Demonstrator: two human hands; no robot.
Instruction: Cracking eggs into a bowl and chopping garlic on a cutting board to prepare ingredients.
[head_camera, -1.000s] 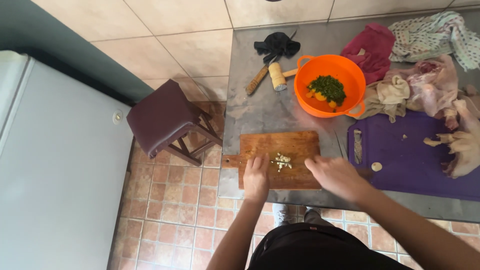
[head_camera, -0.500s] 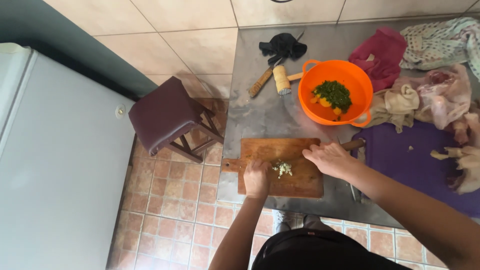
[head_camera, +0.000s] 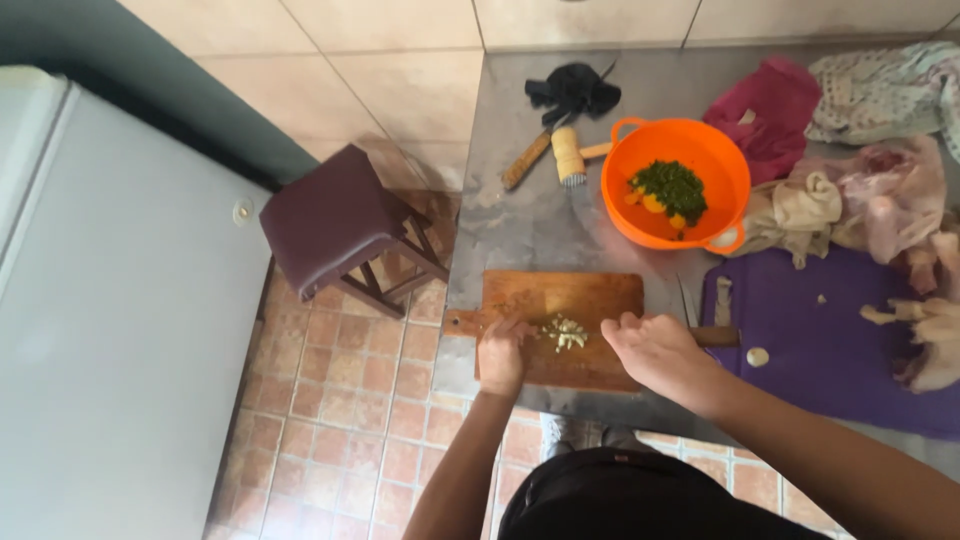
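A wooden cutting board (head_camera: 560, 296) lies at the front edge of the grey counter, with a small pile of chopped pale bits (head_camera: 567, 332) in its middle. My left hand (head_camera: 503, 355) rests on the board just left of the pile, fingers curled down and nothing visible in them. My right hand (head_camera: 655, 350) hovers at the board's right edge with fingers spread, holding nothing. A knife with a wooden handle (head_camera: 718, 337) lies just right of that hand, half on the purple mat (head_camera: 800, 380).
An orange bowl (head_camera: 615, 200) of chopped greens stands behind the board. A meat mallet (head_camera: 568, 155) and black cloth (head_camera: 573, 90) lie further back. Raw poultry (head_camera: 900, 205) and cloths (head_camera: 770, 110) crowd the right. A stool (head_camera: 335, 215) and fridge (head_camera: 100, 300) stand left.
My right hand has come from the purple mat onto the wooden board and now sits at its right edge. My left hand has stayed on the board beside the pile.
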